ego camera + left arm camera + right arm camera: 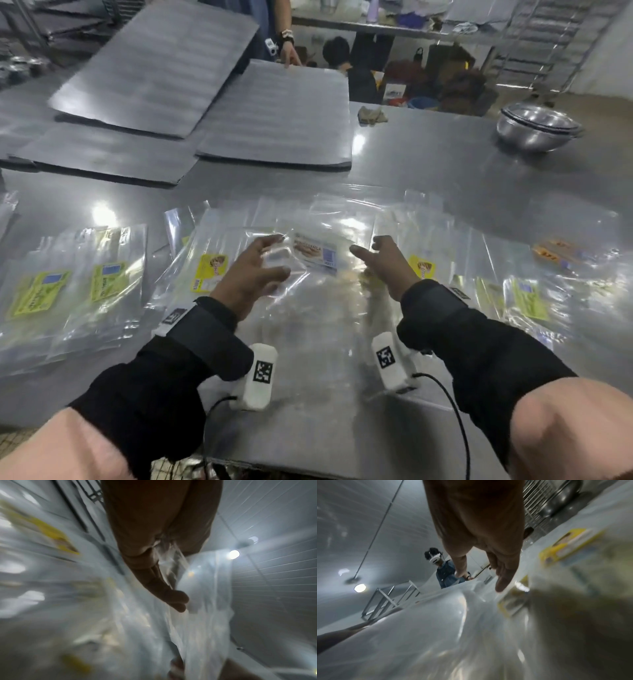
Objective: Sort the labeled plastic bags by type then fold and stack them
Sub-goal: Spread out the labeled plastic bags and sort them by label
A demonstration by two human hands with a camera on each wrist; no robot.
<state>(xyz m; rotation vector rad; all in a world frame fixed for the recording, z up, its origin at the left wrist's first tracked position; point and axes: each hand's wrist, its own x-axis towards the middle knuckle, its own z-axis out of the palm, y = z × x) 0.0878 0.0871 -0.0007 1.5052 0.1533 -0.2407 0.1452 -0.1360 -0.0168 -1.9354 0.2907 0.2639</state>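
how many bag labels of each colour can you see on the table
lime green labels: 3
yellow labels: 2
white and brown label: 1
orange label: 1
total: 7 that show clearly; glare and overlapping plastic may hide more

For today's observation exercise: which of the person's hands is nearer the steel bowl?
Right. The right hand lies below-left of the steel bowl; the left hand is farther left.
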